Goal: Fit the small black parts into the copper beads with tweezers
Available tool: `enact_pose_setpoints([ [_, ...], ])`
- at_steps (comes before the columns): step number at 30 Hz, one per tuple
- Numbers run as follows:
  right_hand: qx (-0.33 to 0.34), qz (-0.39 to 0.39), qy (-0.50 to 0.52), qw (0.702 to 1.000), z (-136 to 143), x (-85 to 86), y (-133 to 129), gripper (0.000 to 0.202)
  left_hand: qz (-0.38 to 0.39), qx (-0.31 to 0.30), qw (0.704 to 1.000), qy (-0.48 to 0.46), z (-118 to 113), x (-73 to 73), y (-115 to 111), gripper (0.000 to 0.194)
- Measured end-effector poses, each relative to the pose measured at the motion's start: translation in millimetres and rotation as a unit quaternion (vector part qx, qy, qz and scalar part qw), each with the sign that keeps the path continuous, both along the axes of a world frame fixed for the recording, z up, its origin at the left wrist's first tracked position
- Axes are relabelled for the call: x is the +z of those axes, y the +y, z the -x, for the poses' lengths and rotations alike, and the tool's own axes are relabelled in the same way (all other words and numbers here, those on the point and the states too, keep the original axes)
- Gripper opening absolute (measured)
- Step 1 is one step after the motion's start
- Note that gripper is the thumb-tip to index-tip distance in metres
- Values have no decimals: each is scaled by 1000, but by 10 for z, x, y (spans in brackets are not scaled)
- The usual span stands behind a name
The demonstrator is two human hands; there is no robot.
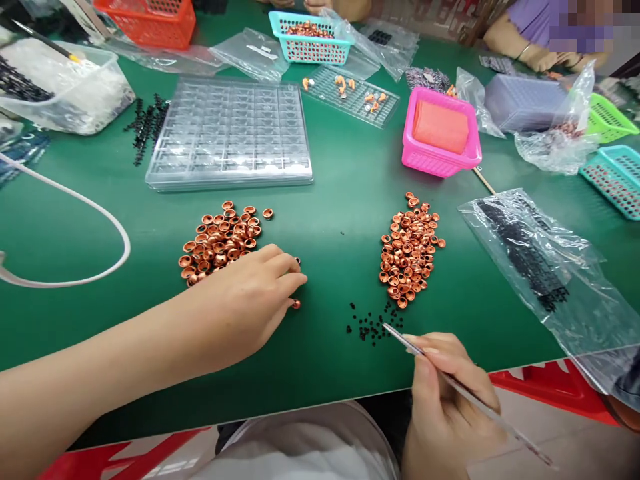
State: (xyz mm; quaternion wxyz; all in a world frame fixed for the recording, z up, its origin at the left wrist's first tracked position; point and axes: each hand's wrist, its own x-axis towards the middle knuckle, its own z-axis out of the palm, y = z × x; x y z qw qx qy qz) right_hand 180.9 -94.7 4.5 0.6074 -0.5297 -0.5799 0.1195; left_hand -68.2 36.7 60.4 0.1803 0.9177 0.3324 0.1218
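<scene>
Right hand (pixel 447 400) pinches a rod (pixel 440 373), its end cut off.

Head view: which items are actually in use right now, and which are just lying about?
In use:
- left hand on a copper cup by the left copper pile
- right hand holding a thin rod near the black beads

Lying about:
- clear tray
- pink basket
- orange basket
- right copper pile
</scene>
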Motion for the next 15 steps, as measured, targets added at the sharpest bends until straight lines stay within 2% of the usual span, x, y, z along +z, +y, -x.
enact_pose_setpoints([
  [3,-45,2,26,999,-79,1,42,23,-23,-12,999,40,-135,42,-10,24],
  [6,-80,-52,71,993,-74,-38,120,20,-6,-47,999,22,-446,37,-23,20],
  [11,-86,-97,101,986,-62,-89,185,19,29,-117,992,-24,-1003,-92,75,17],
  [15,-86,-102,111,985,-81,-90,187,18,45,-132,990,3,-1233,-167,177,13],
])
